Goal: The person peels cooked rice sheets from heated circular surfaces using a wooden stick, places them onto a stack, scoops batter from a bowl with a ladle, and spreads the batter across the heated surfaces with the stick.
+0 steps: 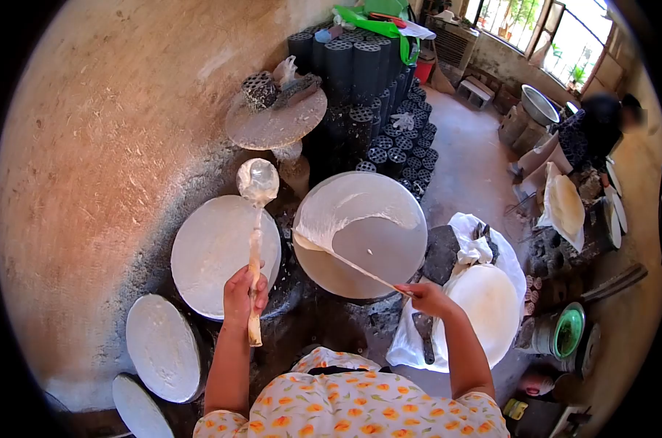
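My left hand [243,296] is closed round the long handle of a ladle [258,182]. Its batter-coated bowl points away from me, over the far edge of a round white lid-like disc [221,248]. A thin stick-handled spreader [356,266] is pinched in my right hand [423,298]. The spreader's wider end lies at the left side of a large round griddle [371,277]. White batter [367,196] covers the far and left parts of that surface in a curved sweep, around a greyer middle.
Right of the griddle, a pale round stack [484,314] rests on white cloth. Honeycomb coal briquettes [367,69] rise behind. White discs [163,347] lean at left. Another person [593,131] works at far right near a metal basin [540,104]. A green basin [568,330] stands lower right.
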A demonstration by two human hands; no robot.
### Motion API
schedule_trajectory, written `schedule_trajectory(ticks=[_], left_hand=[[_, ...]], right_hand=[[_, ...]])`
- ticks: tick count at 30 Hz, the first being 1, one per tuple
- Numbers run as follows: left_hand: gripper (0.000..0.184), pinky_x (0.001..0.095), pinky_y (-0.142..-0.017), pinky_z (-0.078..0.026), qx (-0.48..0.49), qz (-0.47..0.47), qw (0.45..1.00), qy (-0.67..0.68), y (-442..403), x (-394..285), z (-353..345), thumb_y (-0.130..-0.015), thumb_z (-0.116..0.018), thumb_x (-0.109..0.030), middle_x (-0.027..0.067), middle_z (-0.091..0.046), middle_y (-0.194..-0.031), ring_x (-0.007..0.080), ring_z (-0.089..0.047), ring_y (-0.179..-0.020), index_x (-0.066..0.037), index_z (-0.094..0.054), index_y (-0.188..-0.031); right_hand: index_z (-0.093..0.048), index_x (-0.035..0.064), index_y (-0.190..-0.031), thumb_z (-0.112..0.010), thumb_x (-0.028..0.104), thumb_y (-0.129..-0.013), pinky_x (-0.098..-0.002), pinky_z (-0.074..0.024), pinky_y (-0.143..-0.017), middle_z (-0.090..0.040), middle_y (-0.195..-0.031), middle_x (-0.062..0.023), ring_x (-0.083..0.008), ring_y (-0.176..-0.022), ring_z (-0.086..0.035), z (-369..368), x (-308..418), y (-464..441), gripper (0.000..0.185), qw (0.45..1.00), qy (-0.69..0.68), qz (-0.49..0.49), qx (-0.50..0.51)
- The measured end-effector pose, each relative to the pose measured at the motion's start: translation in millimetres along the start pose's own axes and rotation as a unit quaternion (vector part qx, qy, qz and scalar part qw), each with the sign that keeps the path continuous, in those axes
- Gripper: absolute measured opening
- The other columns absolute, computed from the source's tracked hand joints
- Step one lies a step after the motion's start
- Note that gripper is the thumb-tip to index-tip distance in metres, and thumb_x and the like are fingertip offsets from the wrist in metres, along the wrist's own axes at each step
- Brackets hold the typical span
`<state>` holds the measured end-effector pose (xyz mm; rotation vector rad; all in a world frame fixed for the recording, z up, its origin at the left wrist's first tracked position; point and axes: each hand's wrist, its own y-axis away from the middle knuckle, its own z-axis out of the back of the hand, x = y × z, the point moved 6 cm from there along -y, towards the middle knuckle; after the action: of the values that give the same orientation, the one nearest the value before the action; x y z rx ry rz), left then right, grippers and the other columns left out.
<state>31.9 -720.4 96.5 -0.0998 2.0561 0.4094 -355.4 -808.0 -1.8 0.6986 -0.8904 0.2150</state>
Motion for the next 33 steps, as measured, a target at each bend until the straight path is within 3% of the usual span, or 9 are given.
schedule_trajectory(ticks=[4,9,12,16,19,24,27,29,33], left_hand=[[0.034,0.0207,-0.034,-0.035,0.01,-0.007,1.0,-0.014,4,5,-9,-0.094,-0.042,-0.019,0.0061,-0.049,-0.07,0.0096,-0.042,-0.042,0.006,-0.049,-0.117],[0.034,0.0208,-0.034,-0.035,-0.003,-0.001,1.0,-0.008,16,4,-20,-0.094,-0.043,-0.019,0.0062,-0.049,-0.07,0.0097,-0.043,-0.042,0.005,-0.048,-0.118],[0.033,0.0208,-0.034,-0.035,-0.02,-0.008,0.999,-0.033,26,1,-15,-0.095,-0.042,-0.018,0.0062,-0.049,-0.07,0.0099,-0.044,-0.043,0.005,-0.049,-0.118],[0.033,0.0209,-0.034,-0.035,-0.017,-0.018,0.999,-0.044,32,6,-20,-0.095,-0.042,-0.018,0.0062,-0.049,-0.07,0.0101,-0.044,-0.043,0.005,-0.049,-0.117],[0.033,0.0209,-0.034,-0.035,-0.016,-0.016,0.999,-0.027,36,10,-32,-0.095,-0.042,-0.018,0.0061,-0.049,-0.07,0.01,-0.044,-0.042,0.005,-0.049,-0.117],[0.037,0.0199,-0.031,-0.033,-0.046,-0.03,0.998,-0.037,59,11,-23,-0.095,-0.046,-0.024,0.0048,-0.048,-0.069,0.0079,-0.04,-0.04,0.005,-0.049,-0.117],[0.031,0.0205,-0.034,-0.034,-0.037,-0.023,0.998,-0.05,71,15,-21,-0.095,-0.041,-0.017,0.0058,-0.049,-0.07,0.0096,-0.042,-0.042,0.004,-0.049,-0.116],[0.03,0.0205,-0.034,-0.034,-0.04,-0.015,0.998,-0.054,73,19,-29,-0.095,-0.04,-0.017,0.0059,-0.049,-0.069,0.0096,-0.042,-0.042,0.004,-0.049,-0.115],[0.03,0.0207,-0.033,-0.034,-0.026,0.006,0.999,-0.03,76,21,-36,-0.095,-0.04,-0.017,0.0062,-0.048,-0.069,0.0099,-0.042,-0.042,0.005,-0.049,-0.114]], right_hand=[[-0.062,0.0134,-0.12,-0.048,-0.012,-0.073,-0.022,-0.0446,-0.079,-0.068,-0.103,-0.0086,-0.0105,-0.088,-0.059,18,10,-24,0.055,0.977,0.049,0.125,-0.166],[-0.06,0.0133,-0.122,-0.049,-0.008,-0.074,-0.0248,-0.0457,-0.076,-0.068,-0.098,-0.0095,-0.0122,-0.081,-0.057,16,37,-30,0.054,0.988,0.045,0.124,-0.084],[-0.062,0.0119,-0.119,-0.047,-0.01,-0.074,-0.0239,-0.0444,-0.083,-0.069,-0.104,-0.0085,-0.0116,-0.094,-0.06,25,1,5,0.052,0.998,0.019,0.049,0.039],[-0.064,0.0161,-0.117,-0.049,-0.01,-0.074,-0.0268,-0.0459,-0.083,-0.067,-0.106,-0.0147,-0.0191,-0.093,-0.063,33,-8,-7,0.052,0.985,0.031,0.125,-0.117],[-0.063,0.0155,-0.118,-0.048,-0.009,-0.074,-0.0281,-0.0459,-0.083,-0.066,-0.104,-0.017,-0.0225,-0.095,-0.064,15,12,-31,0.053,0.984,0.017,0.133,-0.116],[-0.062,0.0159,-0.12,-0.048,-0.008,-0.075,-0.0279,-0.0452,-0.085,-0.065,-0.107,-0.0177,-0.0225,-0.095,-0.063,31,-6,28,0.053,0.99,0.081,0.104,0.058],[-0.062,0.0166,-0.12,-0.047,-0.008,-0.074,-0.0275,-0.0455,-0.082,-0.066,-0.104,-0.0186,-0.0219,-0.093,-0.064,29,-46,29,0.054,0.999,0.027,-0.016,0.023],[-0.061,0.0156,-0.121,-0.046,-0.008,-0.075,-0.0284,-0.0469,-0.076,-0.068,-0.097,-0.016,-0.0195,-0.082,-0.062,24,-42,3,0.054,0.947,-0.051,0.177,-0.262],[-0.061,0.012,-0.121,-0.046,-0.009,-0.077,-0.028,-0.0471,-0.072,-0.069,-0.094,-0.0133,-0.0168,-0.076,-0.06,-1,-14,22,0.051,0.978,-0.002,0.122,-0.172]])
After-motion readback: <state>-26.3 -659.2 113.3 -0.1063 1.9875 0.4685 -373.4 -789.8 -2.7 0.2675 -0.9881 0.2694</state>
